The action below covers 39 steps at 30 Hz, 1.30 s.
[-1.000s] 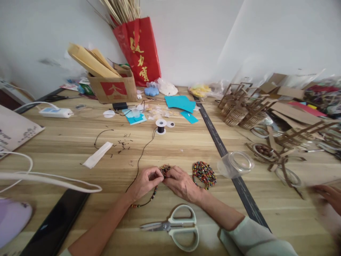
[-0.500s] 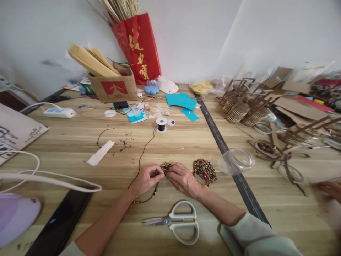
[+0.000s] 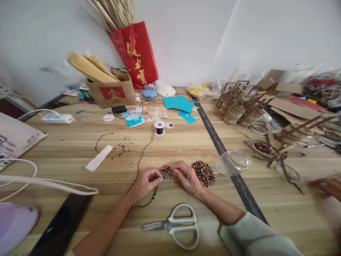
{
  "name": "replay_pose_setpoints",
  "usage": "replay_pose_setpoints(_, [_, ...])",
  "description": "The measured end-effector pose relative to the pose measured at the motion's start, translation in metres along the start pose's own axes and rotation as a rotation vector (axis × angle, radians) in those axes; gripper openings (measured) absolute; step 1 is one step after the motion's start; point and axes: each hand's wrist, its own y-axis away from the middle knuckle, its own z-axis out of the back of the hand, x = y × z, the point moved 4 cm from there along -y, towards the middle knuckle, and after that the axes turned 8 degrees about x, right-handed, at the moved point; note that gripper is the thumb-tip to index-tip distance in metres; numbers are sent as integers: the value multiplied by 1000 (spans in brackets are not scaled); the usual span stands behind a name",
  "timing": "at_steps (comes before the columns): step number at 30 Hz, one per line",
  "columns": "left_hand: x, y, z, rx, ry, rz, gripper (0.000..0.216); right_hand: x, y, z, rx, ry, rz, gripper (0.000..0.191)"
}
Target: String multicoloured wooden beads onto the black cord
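Note:
My left hand (image 3: 145, 184) pinches a black cord strung with coloured beads (image 3: 152, 196), which trails down under the wrist. The cord (image 3: 141, 156) runs up the wooden table to a small black thread spool (image 3: 159, 127). My right hand (image 3: 186, 178) is closed, its fingertips at a small heap of multicoloured beads (image 3: 165, 171) between the two hands. A larger pile of the same beads (image 3: 204, 172) lies just right of my right hand.
White-handled scissors (image 3: 176, 225) lie near the front edge. An overturned clear plastic jar (image 3: 233, 161) rests by a dark strip. Cardboard model parts (image 3: 239, 106) crowd the right. A box (image 3: 112, 92), red bag (image 3: 134, 53), white cable (image 3: 48, 183) and another person's hand (image 3: 326, 186) are around.
My right hand has shifted slightly right and up over the small bead heap. The left hand keeps its pinch on the cord. The view has tilted a little.

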Motion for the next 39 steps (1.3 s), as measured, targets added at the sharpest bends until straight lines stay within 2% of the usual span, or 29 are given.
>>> replay_pose_setpoints(3, [0, 1, -1, 12, -47, 0, 14, -3, 1, 0, -39, -4, -47, 17])
replay_pose_setpoints(10, [-4, 2, -2, 17, -116, 3, 14, -7, 2, -4, -4, 116, -98, 15])
replay_pose_setpoints(16, [-9, 2, -3, 25, -111, 7, 13, -12, 0, -2, 76, 236, -116, 27])
replay_pose_setpoints(23, [-8, 2, -3, 25, -107, 17, 13, -8, -1, -3, 191, 322, -152, 18])
replay_pose_setpoints(31, [-10, 1, -4, 22, -91, 4, 11, -1, -1, -6, 309, 407, -140, 15])
replay_pose_setpoints(39, [-7, 1, -3, 16, -105, 7, 10, 1, -2, -8, 316, 516, -83, 13])
